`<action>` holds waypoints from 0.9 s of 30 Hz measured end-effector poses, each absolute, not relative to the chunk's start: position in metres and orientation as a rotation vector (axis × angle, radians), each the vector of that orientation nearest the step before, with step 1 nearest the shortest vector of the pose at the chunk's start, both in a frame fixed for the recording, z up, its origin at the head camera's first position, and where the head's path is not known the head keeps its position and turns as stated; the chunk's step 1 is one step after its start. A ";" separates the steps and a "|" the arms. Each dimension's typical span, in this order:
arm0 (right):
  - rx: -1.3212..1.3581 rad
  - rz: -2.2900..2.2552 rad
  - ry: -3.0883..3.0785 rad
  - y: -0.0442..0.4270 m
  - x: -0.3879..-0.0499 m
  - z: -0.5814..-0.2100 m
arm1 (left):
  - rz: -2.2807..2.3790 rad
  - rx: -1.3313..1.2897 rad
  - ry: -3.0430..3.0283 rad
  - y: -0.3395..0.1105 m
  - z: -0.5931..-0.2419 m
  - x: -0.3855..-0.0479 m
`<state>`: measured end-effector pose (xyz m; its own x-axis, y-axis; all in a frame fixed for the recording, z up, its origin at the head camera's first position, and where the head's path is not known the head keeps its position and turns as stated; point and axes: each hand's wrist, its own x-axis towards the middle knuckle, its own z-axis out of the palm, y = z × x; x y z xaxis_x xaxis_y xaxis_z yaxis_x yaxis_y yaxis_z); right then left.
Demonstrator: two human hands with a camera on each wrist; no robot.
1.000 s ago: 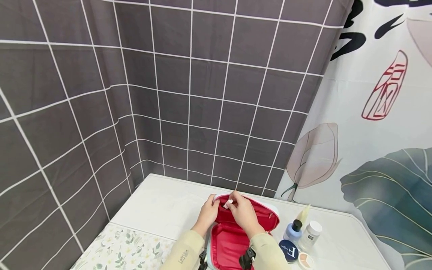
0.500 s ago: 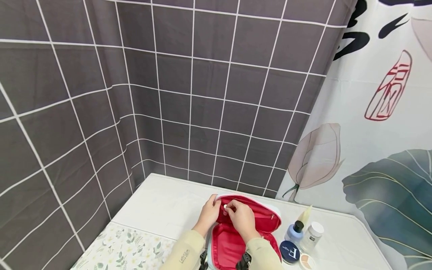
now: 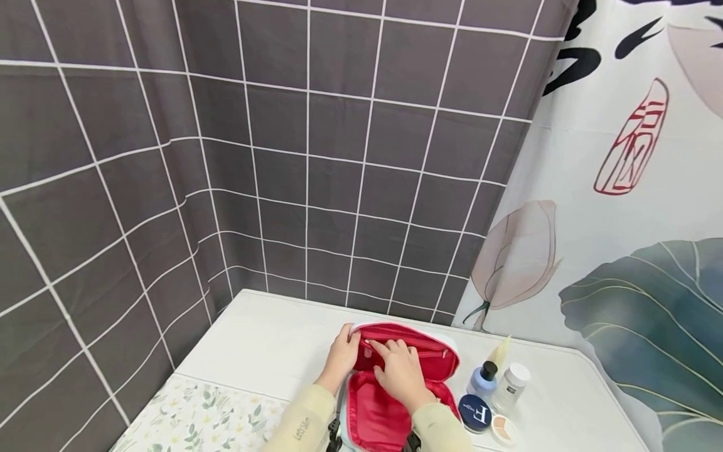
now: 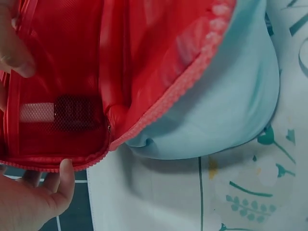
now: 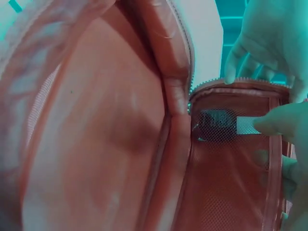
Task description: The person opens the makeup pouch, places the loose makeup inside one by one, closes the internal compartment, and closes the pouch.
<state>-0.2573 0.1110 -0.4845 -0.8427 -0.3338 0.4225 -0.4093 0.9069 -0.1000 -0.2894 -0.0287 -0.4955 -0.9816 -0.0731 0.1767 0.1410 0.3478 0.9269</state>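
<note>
A cosmetic bag (image 3: 375, 417) with red lining and a pale blue outside stands unzipped, its lid raised. My left hand (image 3: 337, 359) grips the lid's left rim, with the thumb on the inner side. Behind the lid's mesh pocket (image 4: 57, 84) lies a small bottle (image 4: 74, 113) with a white cap and a dark printed body. My right hand (image 3: 402, 375) is at that pocket, its index finger stretched toward the bottle's white end. In the right wrist view a finger of the right hand (image 5: 284, 120) touches the white cap area; another fingertip shows through the mesh.
Right of the bag stand a blue bottle (image 3: 482, 380) with a black cap, a clear bottle (image 3: 509, 389) with a white cap, and a yellowish tube (image 3: 499, 351). A navy round jar (image 3: 476, 412) and a round makeup palette (image 3: 503, 429) lie in front. A floral mat (image 3: 211, 408) covers the table's left front.
The right hand pinched the small white-ended bottle a second ago and pushed it into the lid pocket. Now the bottle lies behind the mesh, and the right fingers have straightened. The left hand keeps its grip.
</note>
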 end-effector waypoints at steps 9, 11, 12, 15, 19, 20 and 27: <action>0.646 0.462 -2.534 0.127 -0.249 -0.481 | -1.735 -0.155 -2.481 -0.030 -0.491 -0.288; 0.618 0.539 -2.469 0.139 -0.242 -0.477 | -1.729 -0.149 -2.481 -0.029 -0.492 -0.288; 0.598 0.571 -2.447 0.147 -0.239 -0.475 | -1.712 -0.141 -2.485 -0.030 -0.494 -0.289; 0.504 0.623 -2.448 0.172 -0.226 -0.470 | -1.706 -0.135 -2.478 -0.031 -0.497 -0.289; 0.350 0.629 -2.555 0.211 -0.211 -0.471 | -1.736 -0.163 -2.464 -0.033 -0.500 -0.290; 0.322 0.630 -2.609 0.221 -0.208 -0.472 | -1.741 -0.167 -2.461 -0.033 -0.501 -0.290; 0.394 0.408 -2.904 0.265 -0.195 -0.505 | -1.722 -0.139 -2.492 -0.029 -0.502 -0.292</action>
<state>-0.1954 0.2647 -0.5051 -0.9481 -0.2342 0.2150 -0.2844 0.9271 -0.2443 -0.2916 -0.0285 -0.5025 -0.9899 0.0134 0.1413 0.1369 0.3527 0.9257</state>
